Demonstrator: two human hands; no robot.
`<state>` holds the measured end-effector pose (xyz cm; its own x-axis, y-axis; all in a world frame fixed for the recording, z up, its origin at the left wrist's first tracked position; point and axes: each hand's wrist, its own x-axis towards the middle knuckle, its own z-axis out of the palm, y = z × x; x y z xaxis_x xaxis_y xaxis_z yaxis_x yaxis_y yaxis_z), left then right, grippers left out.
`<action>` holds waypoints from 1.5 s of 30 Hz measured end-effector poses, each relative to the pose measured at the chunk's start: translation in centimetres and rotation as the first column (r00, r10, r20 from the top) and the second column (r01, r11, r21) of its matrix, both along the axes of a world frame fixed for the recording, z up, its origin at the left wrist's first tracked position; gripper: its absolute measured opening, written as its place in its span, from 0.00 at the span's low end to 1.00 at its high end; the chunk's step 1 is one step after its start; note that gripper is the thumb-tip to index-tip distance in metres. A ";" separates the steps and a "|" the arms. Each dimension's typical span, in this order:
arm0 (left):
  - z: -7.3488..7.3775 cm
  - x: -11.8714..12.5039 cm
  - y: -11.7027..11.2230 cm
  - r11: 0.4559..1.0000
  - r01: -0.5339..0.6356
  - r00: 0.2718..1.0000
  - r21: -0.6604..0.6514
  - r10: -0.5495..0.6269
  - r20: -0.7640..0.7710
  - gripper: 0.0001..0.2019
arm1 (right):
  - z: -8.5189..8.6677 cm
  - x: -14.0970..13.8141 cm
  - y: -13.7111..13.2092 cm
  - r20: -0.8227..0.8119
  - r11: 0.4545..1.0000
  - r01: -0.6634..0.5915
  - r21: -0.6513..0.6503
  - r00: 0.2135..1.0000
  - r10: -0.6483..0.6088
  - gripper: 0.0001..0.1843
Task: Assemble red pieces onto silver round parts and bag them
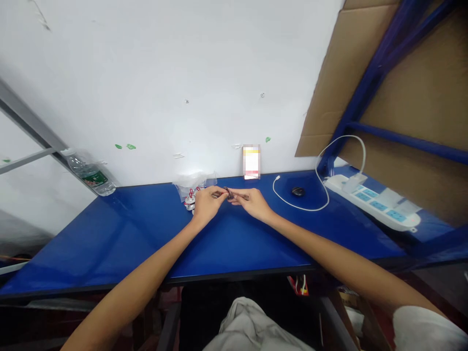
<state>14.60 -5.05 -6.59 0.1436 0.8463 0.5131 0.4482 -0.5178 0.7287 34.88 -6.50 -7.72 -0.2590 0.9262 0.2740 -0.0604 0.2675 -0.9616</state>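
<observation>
Both hands meet above the middle of the blue table point(234, 248). My left hand point(209, 202) and my right hand point(253, 201) are closed, fingertips together, on one small dark object point(228, 193). It looks like a thin, dark loop or coil, but the fingers cover most of it and I cannot make out its kind. Just beyond my left hand lies a clear plastic bag point(188, 183). Beside it, partly hidden by that hand, are several small silvery round parts point(189, 201) with red wires.
A water bottle point(91, 173) leans at the back left. A phone with a bright screen point(251, 162) stands against the wall. To the right are a black computer mouse point(298, 191), a white charging cable point(310, 209) and a white power strip point(373, 202).
</observation>
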 end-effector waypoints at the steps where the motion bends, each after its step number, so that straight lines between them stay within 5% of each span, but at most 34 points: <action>1: 0.0 0.1 0.0 0.999 0.015 0.999 -0.040 -0.013 0.045 0.06 | -0.1 0.0 0.0 -0.001 1.000 0.016 0.007 1.000 -0.016 0.23; 10: 0.5 0.5 -0.2 0.940 0.221 0.927 -0.260 -0.119 0.355 0.20 | 1.0 0.5 -0.5 0.069 0.981 0.157 0.116 0.984 -0.166 0.15; 20: 1.3 -0.3 -0.1 0.837 0.452 0.851 -0.308 -0.302 0.429 0.21 | 3.0 1.6 -1.1 0.247 0.936 0.069 0.344 0.955 -0.161 0.07; 25: 2.2 -0.3 -0.6 0.947 0.319 0.946 -0.043 -0.315 0.078 0.20 | 3.3 2.0 -0.8 0.394 0.874 0.073 0.480 0.872 -0.289 0.06; 29: 1.7 -0.2 -0.5 0.945 0.294 0.946 0.142 -0.266 -0.186 0.08 | 3.7 2.0 -0.7 0.391 0.852 0.041 0.521 0.876 -0.282 0.05; 39: 2.0 -0.8 0.0 0.964 0.186 0.977 0.188 -0.161 -0.142 0.08 | 2.8 1.9 -0.4 0.413 0.826 0.002 0.564 0.865 -0.284 0.04; 45: 3.4 -2.9 1.2 0.997 -0.010 0.996 -0.082 0.018 0.091 0.11 | 2.0 3.2 0.8 0.506 0.844 -0.005 0.536 0.802 -0.317 0.09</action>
<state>11.71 -3.88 -3.21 0.0870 0.8872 0.4532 0.3843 -0.4496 0.8063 38.03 -5.70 -5.74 -0.3761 0.7452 0.5507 0.5243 0.6612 -0.5366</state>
